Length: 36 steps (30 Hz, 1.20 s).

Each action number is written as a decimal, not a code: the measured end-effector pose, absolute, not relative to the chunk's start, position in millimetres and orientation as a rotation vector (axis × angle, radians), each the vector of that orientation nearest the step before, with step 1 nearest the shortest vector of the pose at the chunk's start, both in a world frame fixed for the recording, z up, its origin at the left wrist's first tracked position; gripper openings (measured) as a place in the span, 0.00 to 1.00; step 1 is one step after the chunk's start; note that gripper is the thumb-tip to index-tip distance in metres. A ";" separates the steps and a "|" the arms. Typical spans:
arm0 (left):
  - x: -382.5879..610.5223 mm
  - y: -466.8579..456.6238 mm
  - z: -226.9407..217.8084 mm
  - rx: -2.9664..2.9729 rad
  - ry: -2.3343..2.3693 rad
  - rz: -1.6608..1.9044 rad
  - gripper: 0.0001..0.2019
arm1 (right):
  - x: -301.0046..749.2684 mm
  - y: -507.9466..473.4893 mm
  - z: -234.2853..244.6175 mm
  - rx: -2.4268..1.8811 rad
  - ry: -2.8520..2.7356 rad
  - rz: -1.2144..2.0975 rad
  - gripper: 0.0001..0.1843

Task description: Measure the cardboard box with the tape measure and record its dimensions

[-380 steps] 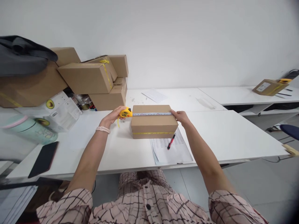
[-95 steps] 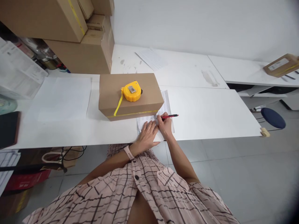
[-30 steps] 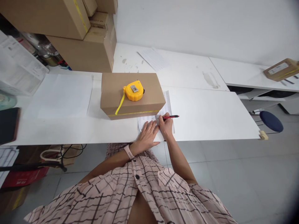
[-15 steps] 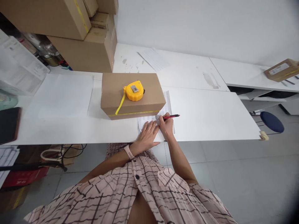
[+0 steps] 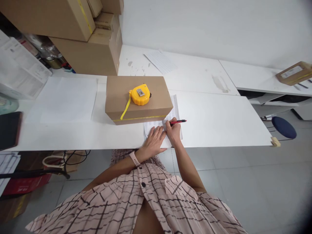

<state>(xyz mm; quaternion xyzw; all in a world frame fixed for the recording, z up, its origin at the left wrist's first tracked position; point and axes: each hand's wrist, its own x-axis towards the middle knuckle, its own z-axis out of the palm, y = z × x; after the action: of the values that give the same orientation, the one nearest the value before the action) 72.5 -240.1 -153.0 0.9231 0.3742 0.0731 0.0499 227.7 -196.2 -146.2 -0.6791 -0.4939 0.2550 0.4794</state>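
Note:
Between the thumb and fingers of my right hand (image 5: 173, 131) is a red and black pen (image 5: 179, 121), its tip hidden by the hand over a printed sheet (image 5: 177, 105). My left hand (image 5: 154, 141) lies flat with fingers stretched out on the lower part of that sheet, just beside the right hand. A closed cardboard box (image 5: 156, 94) rests partly on the paper, right in front of my hands. On its top lies a yellow tape measure (image 5: 140, 95) with a yellow wrist strap; nobody touches it.
Cardboard boxes (image 5: 85, 55) are stacked at the back left. White sheets (image 5: 65, 100) and a dark phone or tablet (image 5: 9, 130) lie on the left of the white table (image 5: 214, 120). Another sheet (image 5: 159, 61) lies behind the box. A blue stool (image 5: 284, 126) stands to the right.
The pen and my right hand have shifted very slightly to the left. My left hand, the box and the tape measure stay where they were.

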 end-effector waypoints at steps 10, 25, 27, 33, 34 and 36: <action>71.7 -240.1 -149.9 2.807 1.123 0.226 0.44 | 225.4 -196.2 -146.3 -1.649 -1.168 0.620 0.14; 36.2 -214.5 -67.0 2.519 0.936 1.338 0.17 | 266.2 -204.4 -162.5 -2.048 -1.731 -0.057 0.24; 20.7 -192.1 -36.5 2.444 1.160 1.503 0.16 | 264.1 -203.6 -164.0 -2.055 -1.711 -0.075 0.26; -9.3 -137.5 2.9 2.123 1.537 1.195 0.33 | 257.3 -209.3 -145.1 -1.804 -1.448 -0.186 0.21; -10.2 -136.8 4.5 2.061 1.511 1.158 0.34 | 253.3 -210.7 -134.3 -1.725 -1.391 -0.177 0.20; -9.3 -143.3 7.3 1.933 1.353 1.120 0.35 | 240.9 -213.8 -105.4 -1.564 -1.288 -0.052 0.18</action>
<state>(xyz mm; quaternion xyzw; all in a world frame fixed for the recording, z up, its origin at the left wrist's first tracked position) -9.3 -143.3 7.3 0.7142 0.5000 0.4139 0.2617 240.9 -213.8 -105.4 -0.6548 -0.5392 -0.0216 0.5292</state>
